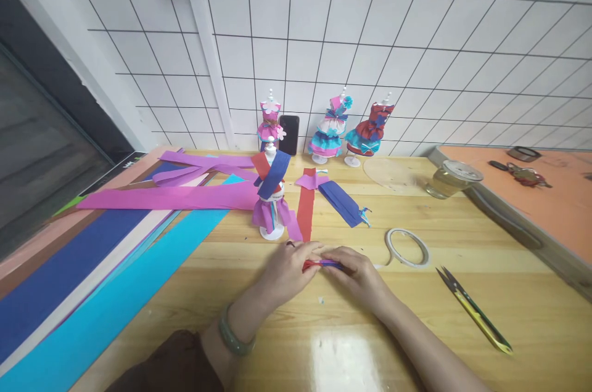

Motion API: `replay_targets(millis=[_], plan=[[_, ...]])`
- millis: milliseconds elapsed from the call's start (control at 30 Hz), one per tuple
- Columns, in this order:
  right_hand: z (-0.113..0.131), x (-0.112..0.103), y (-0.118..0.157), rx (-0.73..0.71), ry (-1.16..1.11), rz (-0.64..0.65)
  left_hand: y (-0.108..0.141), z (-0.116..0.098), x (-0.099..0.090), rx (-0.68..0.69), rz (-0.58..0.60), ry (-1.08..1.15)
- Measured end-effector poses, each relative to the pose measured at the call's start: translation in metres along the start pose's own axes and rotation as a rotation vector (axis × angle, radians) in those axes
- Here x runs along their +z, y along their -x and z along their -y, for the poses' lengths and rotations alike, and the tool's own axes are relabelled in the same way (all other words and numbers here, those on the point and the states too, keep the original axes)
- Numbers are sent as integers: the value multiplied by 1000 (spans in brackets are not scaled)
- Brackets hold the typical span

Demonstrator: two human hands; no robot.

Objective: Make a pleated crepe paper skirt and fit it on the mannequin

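Observation:
Between my two hands is a small bunched piece of red, pink and blue crepe paper (pixel 324 263). My left hand (pixel 291 269) pinches its red end, and my right hand (pixel 354 272) pinches the blue end. Just beyond stands a small white mannequin (pixel 272 232) with crossed red and blue strips on its chest and a purple skirt. Right of it lie a red paper strip (pixel 306 213), a small pink piece (pixel 311 180) and a folded blue piece (pixel 341 202) with a light blue tie.
Long crepe strips (pixel 161 198) cover the left side. A tape roll (pixel 428 256), yellow-handled thread snips (pixel 481 315) and a cup of liquid (pixel 446 181) are on the right. Dressed mannequins (pixel 327 133) and a phone (pixel 290 134) stand by the tiled wall.

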State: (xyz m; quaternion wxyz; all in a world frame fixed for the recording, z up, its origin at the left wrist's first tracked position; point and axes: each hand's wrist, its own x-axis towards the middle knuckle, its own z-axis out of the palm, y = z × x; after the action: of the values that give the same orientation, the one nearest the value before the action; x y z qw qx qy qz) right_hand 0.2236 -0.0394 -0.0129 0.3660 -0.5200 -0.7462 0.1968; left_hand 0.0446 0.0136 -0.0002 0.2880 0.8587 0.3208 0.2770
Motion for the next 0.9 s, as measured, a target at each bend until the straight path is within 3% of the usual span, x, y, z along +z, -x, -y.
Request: replay_targets(millis=[300,500,667,767,900], plan=[[-3,-7,-1,28,-11,-40,-3,12,-2,-152,-7,252],[-1,-9,-2,187,-187,-94,-7,16,-4,-209,-96,512],[0,-9,-3,345,-366,-123,-7,5,-12,-25,-139,272],[0,-5,-2,343,-357,-124,-5,-1,-13,109,-106,100],[0,0,-1,311,-337,-89,-5,-1,-8,145,-109,-7]])
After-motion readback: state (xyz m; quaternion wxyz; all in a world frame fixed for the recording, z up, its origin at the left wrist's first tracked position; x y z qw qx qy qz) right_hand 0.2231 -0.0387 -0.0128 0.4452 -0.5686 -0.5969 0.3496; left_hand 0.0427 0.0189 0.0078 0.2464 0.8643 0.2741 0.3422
